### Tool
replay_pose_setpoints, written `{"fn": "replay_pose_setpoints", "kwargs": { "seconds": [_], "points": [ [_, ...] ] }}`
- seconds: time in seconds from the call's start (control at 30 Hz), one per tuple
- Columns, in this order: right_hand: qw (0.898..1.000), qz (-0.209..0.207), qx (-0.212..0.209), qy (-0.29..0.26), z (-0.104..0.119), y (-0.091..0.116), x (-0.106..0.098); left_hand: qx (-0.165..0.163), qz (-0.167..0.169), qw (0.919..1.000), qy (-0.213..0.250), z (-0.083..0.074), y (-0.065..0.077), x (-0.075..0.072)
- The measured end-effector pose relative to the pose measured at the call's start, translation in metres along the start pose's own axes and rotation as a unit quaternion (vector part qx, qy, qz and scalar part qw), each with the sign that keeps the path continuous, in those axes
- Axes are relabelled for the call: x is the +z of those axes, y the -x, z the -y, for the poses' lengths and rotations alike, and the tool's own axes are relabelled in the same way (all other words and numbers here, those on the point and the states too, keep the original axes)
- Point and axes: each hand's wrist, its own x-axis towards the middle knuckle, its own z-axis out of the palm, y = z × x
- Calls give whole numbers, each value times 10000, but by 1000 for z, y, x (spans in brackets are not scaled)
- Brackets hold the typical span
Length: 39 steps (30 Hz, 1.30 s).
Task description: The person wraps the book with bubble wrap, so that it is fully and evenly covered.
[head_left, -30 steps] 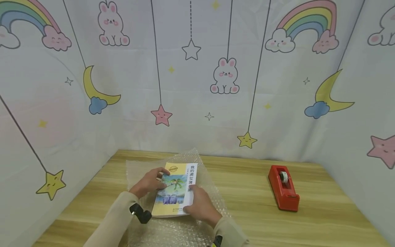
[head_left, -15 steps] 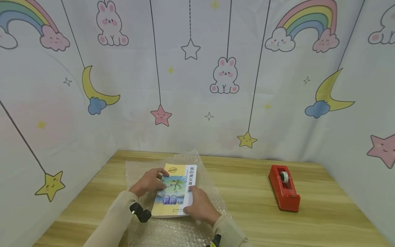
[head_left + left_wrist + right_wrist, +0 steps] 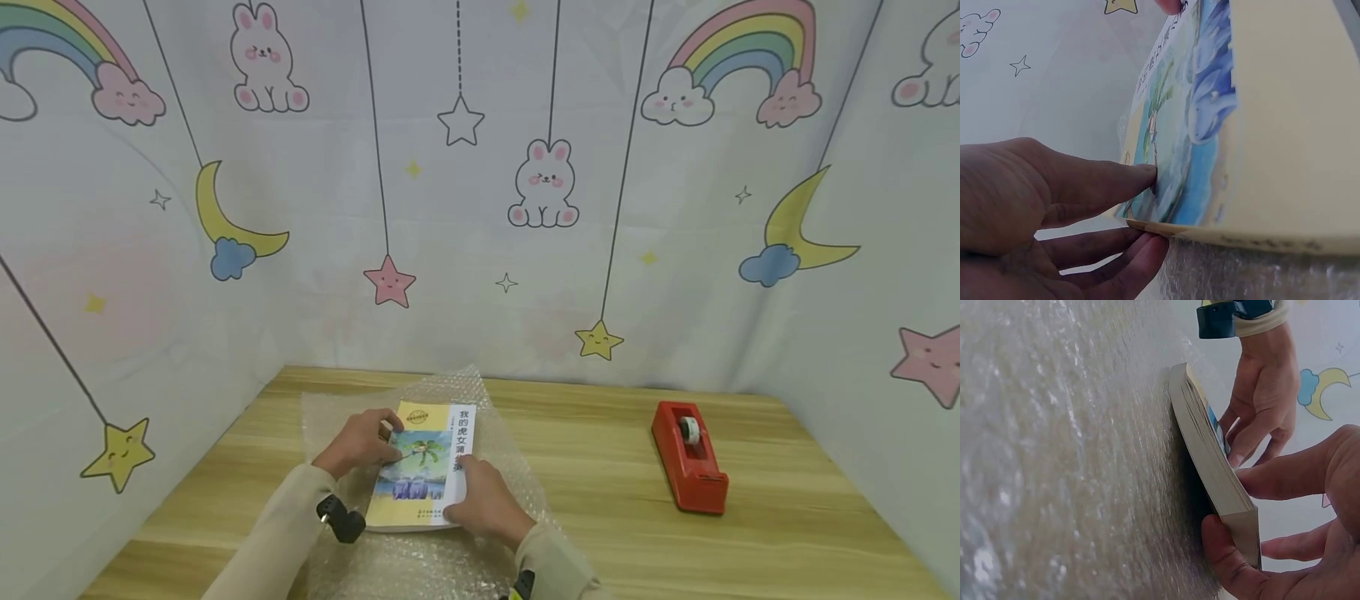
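Observation:
A paperback book (image 3: pixel 416 467) with a yellow cover, a palm tree picture and a white title strip lies face up over a sheet of bubble wrap (image 3: pixel 405 567). My left hand (image 3: pixel 363 442) grips its left edge, thumb on the cover and fingertips at the underside in the left wrist view. At the right edge, my right hand (image 3: pixel 491 504) holds the spine side. In the right wrist view the thumb presses the cover and a finger (image 3: pixel 1225 553) curls under the book, whose near edge stands slightly above the bubble wrap there.
A red tape dispenser (image 3: pixel 690 458) with a roll of tape stands on the right of the wood-grain table (image 3: pixel 600 533). A white curtain (image 3: pixel 480 208) printed with rabbits, stars, moons and rainbows surrounds the table at the back and sides.
The book has shifted very slightly toward the person, with both hands keeping their grip on it. The head view has turned slightly; the tape dispenser stays in place.

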Motion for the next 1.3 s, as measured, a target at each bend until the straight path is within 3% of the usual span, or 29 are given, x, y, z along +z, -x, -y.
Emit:
{"fn": "replay_pose_setpoints", "kwargs": {
  "seconds": [0.27,0.67,0.93,1.07,1.3],
  "points": [
    [9999,54,36,152,0,-1,1,16,-194,9974,-689,-2,0,1],
    [9967,33,-123,799,0,0,2,110,-495,9902,-1301,1,1,7],
    [9963,188,-129,830,0,-1,-2,91,-413,9888,-1430,-3,1,6],
    [9967,332,-140,725,-1,0,-4,138,-211,9879,-1531,-4,4,4],
    [9965,339,-311,697,1,7,-8,607,168,9897,-1286,4,18,-2]
  ]
}}
